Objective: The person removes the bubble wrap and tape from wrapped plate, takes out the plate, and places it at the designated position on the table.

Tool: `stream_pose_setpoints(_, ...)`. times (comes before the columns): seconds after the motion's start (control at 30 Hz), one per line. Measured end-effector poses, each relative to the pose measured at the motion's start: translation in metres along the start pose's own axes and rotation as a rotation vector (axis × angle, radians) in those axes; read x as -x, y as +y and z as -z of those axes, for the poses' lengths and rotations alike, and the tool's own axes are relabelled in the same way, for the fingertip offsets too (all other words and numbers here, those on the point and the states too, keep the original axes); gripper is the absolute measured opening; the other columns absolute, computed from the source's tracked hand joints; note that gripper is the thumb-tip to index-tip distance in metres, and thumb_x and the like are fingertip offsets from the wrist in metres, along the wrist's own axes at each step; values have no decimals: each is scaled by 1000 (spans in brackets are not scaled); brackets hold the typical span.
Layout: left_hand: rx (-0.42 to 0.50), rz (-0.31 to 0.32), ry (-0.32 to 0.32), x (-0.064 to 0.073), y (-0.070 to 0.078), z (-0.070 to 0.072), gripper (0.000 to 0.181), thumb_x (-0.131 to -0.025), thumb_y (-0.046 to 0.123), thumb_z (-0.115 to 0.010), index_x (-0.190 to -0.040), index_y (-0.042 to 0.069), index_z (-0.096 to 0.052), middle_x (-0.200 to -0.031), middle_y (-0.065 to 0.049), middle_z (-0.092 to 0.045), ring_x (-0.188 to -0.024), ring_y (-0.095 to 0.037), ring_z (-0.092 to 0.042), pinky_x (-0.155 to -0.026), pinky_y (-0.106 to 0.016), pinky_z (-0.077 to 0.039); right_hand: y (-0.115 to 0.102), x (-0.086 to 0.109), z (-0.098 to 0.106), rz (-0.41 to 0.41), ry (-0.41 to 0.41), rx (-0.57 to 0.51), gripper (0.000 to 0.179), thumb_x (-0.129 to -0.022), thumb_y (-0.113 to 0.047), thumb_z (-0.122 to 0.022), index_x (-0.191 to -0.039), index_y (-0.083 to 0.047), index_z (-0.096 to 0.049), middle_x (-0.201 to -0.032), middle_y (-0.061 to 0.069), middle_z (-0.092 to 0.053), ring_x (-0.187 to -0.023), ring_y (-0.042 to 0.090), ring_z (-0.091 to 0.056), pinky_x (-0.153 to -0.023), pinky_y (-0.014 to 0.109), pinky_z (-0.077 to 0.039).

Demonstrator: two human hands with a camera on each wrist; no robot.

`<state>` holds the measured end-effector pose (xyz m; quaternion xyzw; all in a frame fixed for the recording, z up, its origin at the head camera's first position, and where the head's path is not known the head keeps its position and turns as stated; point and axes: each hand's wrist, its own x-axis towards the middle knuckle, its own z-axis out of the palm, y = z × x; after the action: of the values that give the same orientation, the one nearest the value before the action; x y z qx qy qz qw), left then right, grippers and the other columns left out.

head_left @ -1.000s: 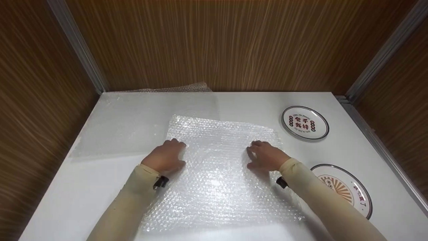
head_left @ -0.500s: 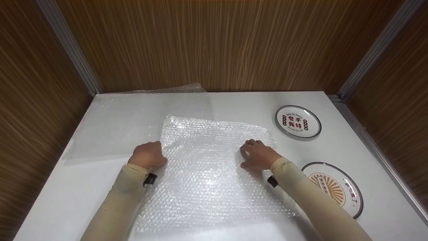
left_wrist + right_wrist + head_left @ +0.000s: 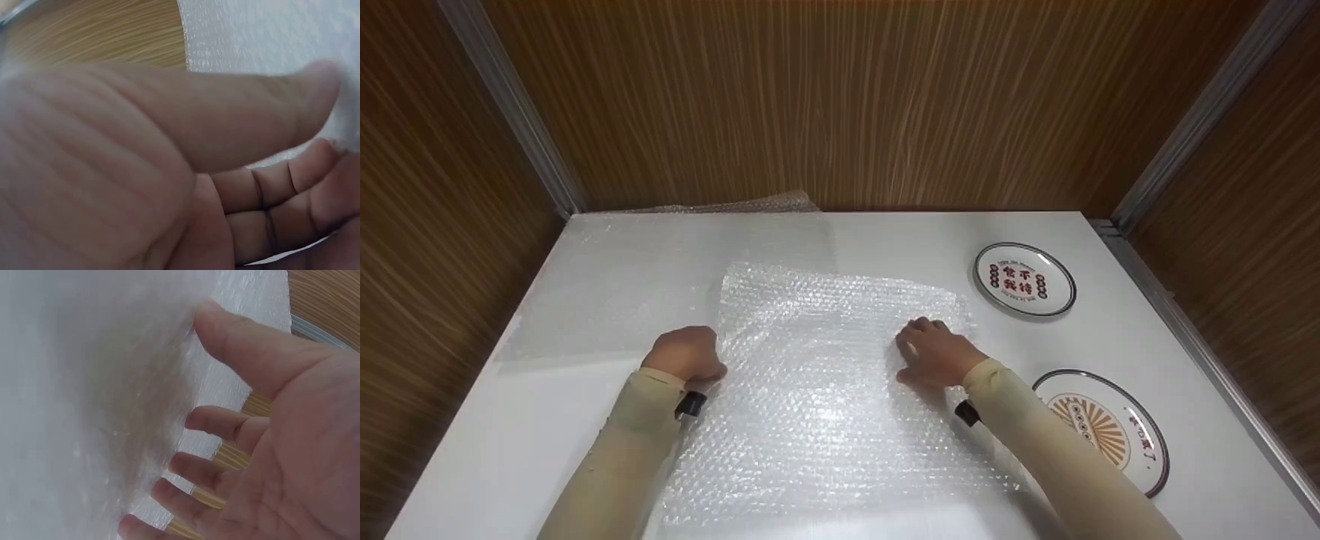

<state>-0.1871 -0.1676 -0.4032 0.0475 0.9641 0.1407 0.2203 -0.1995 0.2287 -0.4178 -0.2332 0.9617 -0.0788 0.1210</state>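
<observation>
A sheet of clear bubble wrap [image 3: 817, 405] lies spread over the middle of the white table, its far edge slightly rippled. At its left edge my left hand [image 3: 684, 354] has curled fingers and pinches the wrap; the left wrist view shows the thumb [image 3: 253, 112] laid over the bent fingers, with wrap by the tips. My right hand [image 3: 937, 352] rests on the sheet's right part. In the right wrist view its fingers [image 3: 216, 422] are spread and loosely bent, their tips touching the wrap.
More clear wrapping [image 3: 600, 292] lies flat at the back left, its rear edge raised against the wood-grain wall [image 3: 810, 97]. A round plate with red characters [image 3: 1025, 279] is at the back right. Nearer, a second plate [image 3: 1144, 442] is partly covered by the right sleeve [image 3: 1057, 450].
My left hand has moved left from on top of the bubble wrap to its left edge, and its fingers have curled in. The right hand stays on the sheet. The view has shifted slightly.
</observation>
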Motion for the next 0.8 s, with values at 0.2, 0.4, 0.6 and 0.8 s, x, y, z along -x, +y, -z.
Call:
stream_pose_setpoints(0.2, -5, -37, 21, -1, 3, -1, 12, -83, 4, -64, -93, -2, -65, -81, -11, -59, -72, -27, -54, -63, -36, -44, 0, 4, 1, 10, 5, -37, 59, -91, -31, -75, -139, -2, -56, -154, 28, -42, -142, 52, -38, -108, 67, -41)
stream_pose_setpoints(0.4, 11, -110, 132, 8, -14, -2, 23, -86, 17, -62, -68, 11, -48, -66, -2, -45, -62, -20, -44, -56, -33, -36, 6, 15, 2, 39, 12, -85, 72, -93, -31, -75, -150, 3, -45, -159, 31, -33, -148, 50, -30, -113, 62, -38)
stream_pose_setpoints(0.6, 69, -80, 288, 21, -50, 14, 30, -89, 20, -64, -64, 11, -51, -63, -1, -46, -60, -20, -44, -54, -35, -35, 18, 19, 11, 20, 142, -90, 70, -95, -29, -73, -150, 3, -45, -155, 27, -40, -142, 46, -41, -111, 57, -43)
stream_pose_setpoints(0.8, 91, 23, 309, 18, -107, 33, 30, -91, 20, -63, -67, 5, -57, -62, -6, -53, -59, -23, -51, -51, -35, -40, 29, 20, 19, 12, 204, -83, 64, -95, -26, -72, -146, 5, -48, -149, 26, -47, -138, 45, -47, -111, 56, -44)
